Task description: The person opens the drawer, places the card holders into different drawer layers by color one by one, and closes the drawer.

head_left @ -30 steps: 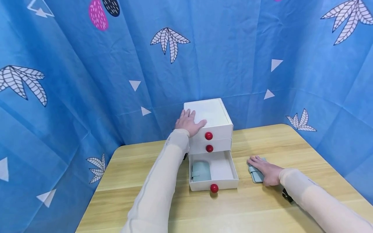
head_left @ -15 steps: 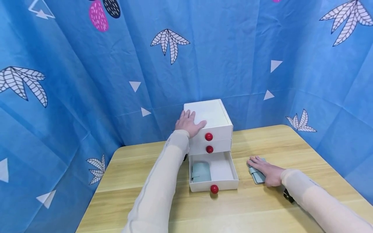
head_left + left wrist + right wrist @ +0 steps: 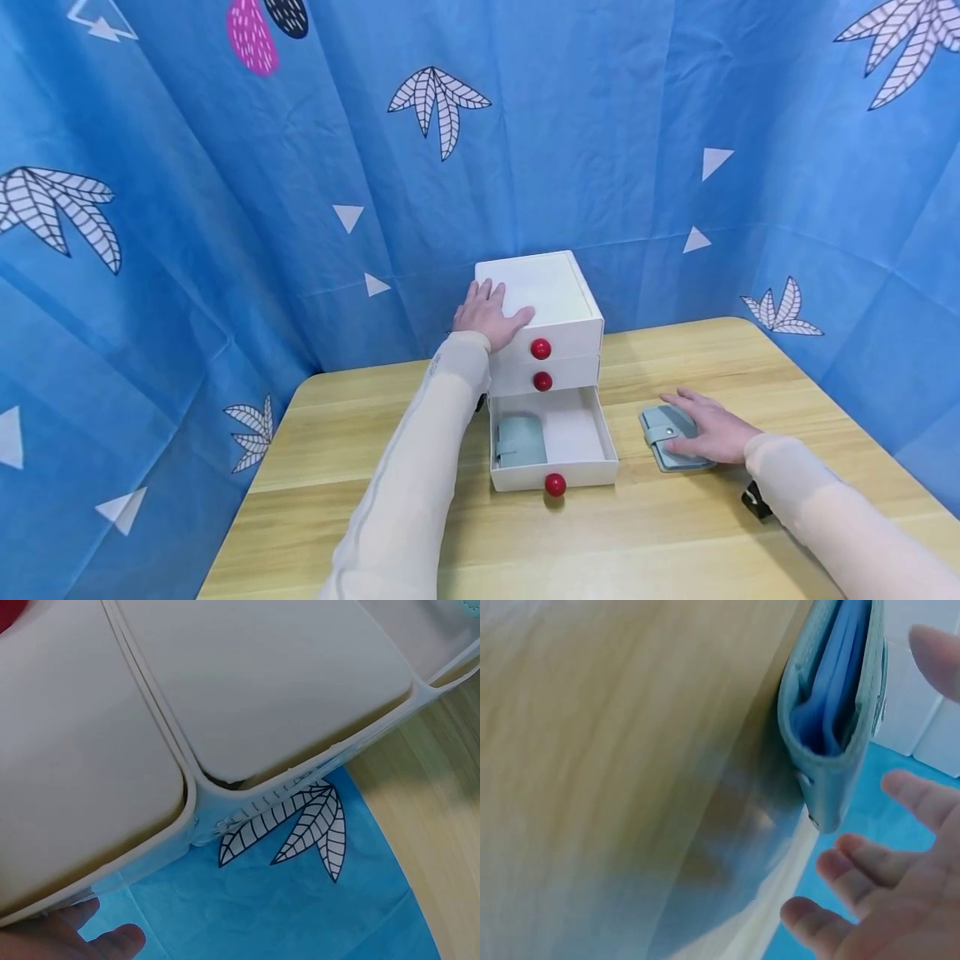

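Spread flat, my left hand (image 3: 491, 318) rests on the top left of a small white drawer unit (image 3: 547, 287). In the left wrist view, a few of its fingertips (image 3: 124, 939) show beside the unit's edge. The bottom drawer (image 3: 592, 473) is pulled out and contains a light-green wallet (image 3: 521, 442) on its left side. My right hand (image 3: 712, 429) hovers, fingers loosely spread, over a second light-green wallet (image 3: 660, 419) with a snap strap, lying on the table. The right wrist view shows this wallet's edge (image 3: 829, 761) with blue sleeves inside, apart from the fingers.
The upper two drawers are closed, each with a red knob (image 3: 541, 348). Another red knob (image 3: 555, 485) sticks out from the open drawer's front. Behind the wooden table (image 3: 360, 442) hangs a blue patterned curtain (image 3: 585, 167).
My right hand has lifted off the wallet on the table and shifted slightly right, uncovering its strap and snap. The left hand stays on the drawer unit.
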A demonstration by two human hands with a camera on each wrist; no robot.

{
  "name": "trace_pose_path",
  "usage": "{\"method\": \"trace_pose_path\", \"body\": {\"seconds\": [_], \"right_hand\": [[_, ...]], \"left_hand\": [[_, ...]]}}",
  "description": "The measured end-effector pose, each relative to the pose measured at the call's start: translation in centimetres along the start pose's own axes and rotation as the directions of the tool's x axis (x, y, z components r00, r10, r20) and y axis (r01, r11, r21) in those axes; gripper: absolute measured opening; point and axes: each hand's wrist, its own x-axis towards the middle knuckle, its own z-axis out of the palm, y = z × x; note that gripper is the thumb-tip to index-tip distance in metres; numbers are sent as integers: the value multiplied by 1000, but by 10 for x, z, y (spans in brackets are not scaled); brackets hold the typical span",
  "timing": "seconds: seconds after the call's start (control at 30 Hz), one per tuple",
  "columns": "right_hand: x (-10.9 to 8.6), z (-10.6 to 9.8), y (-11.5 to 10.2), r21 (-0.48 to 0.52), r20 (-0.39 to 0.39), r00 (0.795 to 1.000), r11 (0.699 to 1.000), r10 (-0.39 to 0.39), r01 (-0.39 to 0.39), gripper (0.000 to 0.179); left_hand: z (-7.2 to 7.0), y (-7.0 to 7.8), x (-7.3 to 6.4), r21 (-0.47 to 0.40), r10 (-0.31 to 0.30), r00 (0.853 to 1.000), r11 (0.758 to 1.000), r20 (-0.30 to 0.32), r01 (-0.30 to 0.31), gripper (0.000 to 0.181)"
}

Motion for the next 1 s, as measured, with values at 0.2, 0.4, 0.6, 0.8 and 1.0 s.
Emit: {"method": "trace_pose_path", "body": {"seconds": [0.2,0.4,0.6,0.8,1.0], "right_hand": [[-2,-1,0,-68,-36,998,996,59,-61,90],[-2,4,1,-99,4,996,991,90,-89,101],[-2,6,-2,-118,19,992,986,124,-121,102],[-1,6,-6,-109,58,982,979,179,-172,101],[1,7,-8,-97,78,975,975,206,-198,102]], "left_hand": [[-2,2,0,2,-5,1000,1000,12,5,84],[-2,1,0,10,-3,1000,1000,18,3,83],[-1,0,0,12,-5,1000,1000,20,5,83],[-1,1,0,11,1,1000,1000,17,-1,84],[-1,0,0,13,0,1000,1000,13,0,84]]}}
